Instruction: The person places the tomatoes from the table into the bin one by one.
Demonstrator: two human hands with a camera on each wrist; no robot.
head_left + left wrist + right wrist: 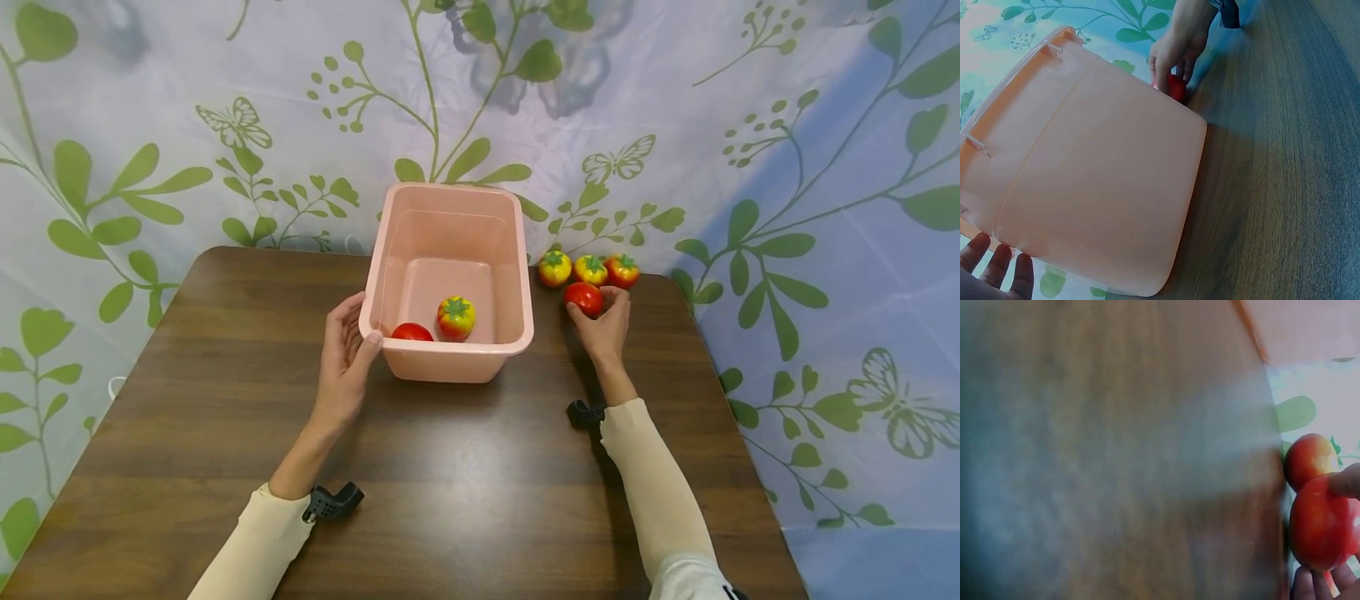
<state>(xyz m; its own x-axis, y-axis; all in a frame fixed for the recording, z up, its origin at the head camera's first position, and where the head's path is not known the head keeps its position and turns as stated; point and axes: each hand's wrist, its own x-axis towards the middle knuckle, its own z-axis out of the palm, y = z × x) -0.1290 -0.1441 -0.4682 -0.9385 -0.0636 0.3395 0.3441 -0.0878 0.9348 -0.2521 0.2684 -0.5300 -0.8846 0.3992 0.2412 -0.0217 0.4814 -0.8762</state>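
Note:
A pink plastic bin point(442, 367) stands at the back of the table. My left hand point(343, 367) grips its near left corner, thumb at the rim and fingers along the outer side; those fingers also show in the left wrist view. Inside the bin lie a red tomato point(412, 332) and a yellow-red tomato point(456, 317) with a green leafy top. To the right of the bin, my right hand point(609, 327) holds a shiny red tomato point(583, 298) between thumb and fingers. The right wrist view shows this red tomato point(1321, 525) up close, its far side covered by the hand.
Behind the held tomato, a yellow tomato point(555, 268), another yellow one point(591, 270) and a red-yellow one point(622, 271) sit in a row along the back edge of the brown wooden table point(465, 500). A leaf-printed curtain point(285, 108) hangs right behind.

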